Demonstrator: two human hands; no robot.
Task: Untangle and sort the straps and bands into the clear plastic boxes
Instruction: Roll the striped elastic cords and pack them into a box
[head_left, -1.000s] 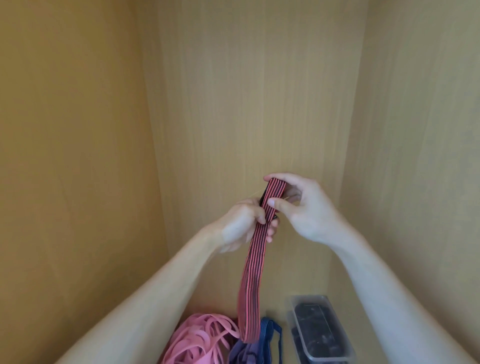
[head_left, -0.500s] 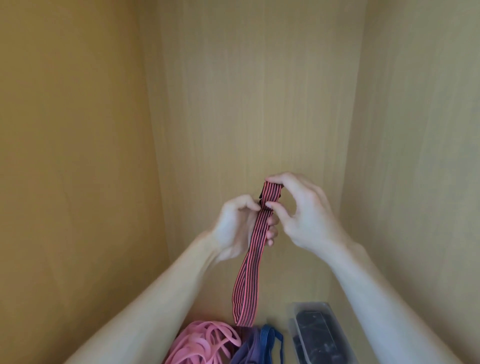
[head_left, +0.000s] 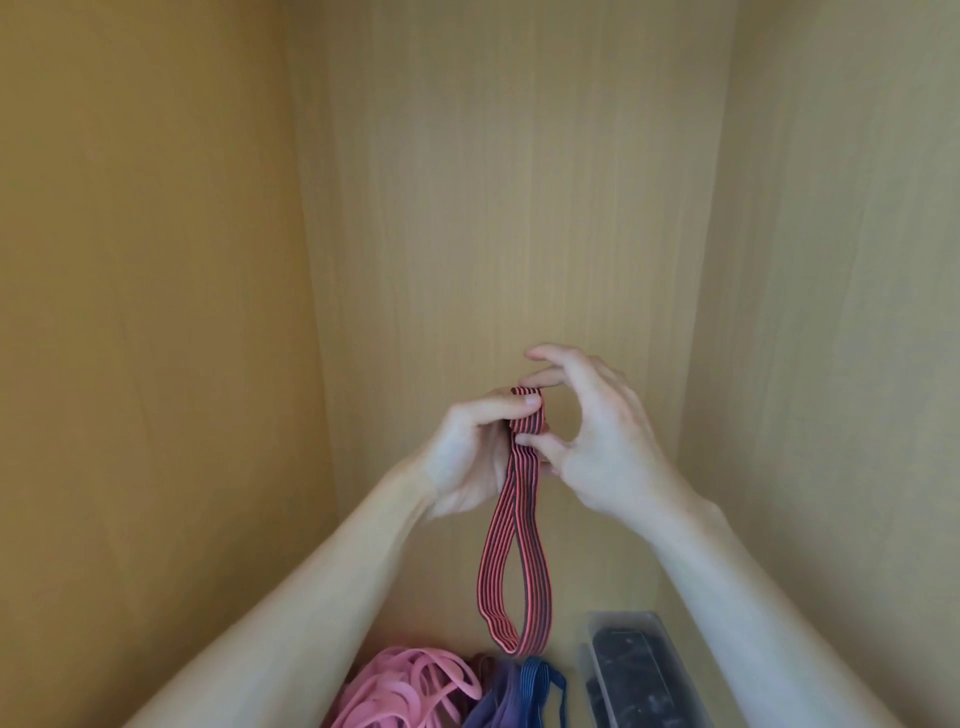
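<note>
1. The left hand (head_left: 470, 457) is clenched on the folded top of a pink-and-black striped elastic band (head_left: 511, 561), its forefinger lying over the fold.
2. The right hand (head_left: 597, 447), at 3 o'clock of the left, presses its thumb on the band just under the fold. Its forefinger is lifted free, and I can't tell whether a finger backs the thumb from behind.
3. The band hangs doubled towards 6 o'clock as a flat loop. Its bottom end looks just above the pile, though I can't see if it touches.
4. To fold it well, I'd keep both layers flat and edge to edge, pinch the fold firmly, and lift the loop free of the heap.
5. At 7 o'clock lies a tangle of pink rubber bands (head_left: 405, 686), with a blue strap (head_left: 540, 686) beside it at 6.
6. At 5 o'clock stands a clear plastic box (head_left: 621, 617) holding dark straps (head_left: 631, 675).
7. Wooden cupboard walls (head_left: 493, 182) close in all round.
</note>
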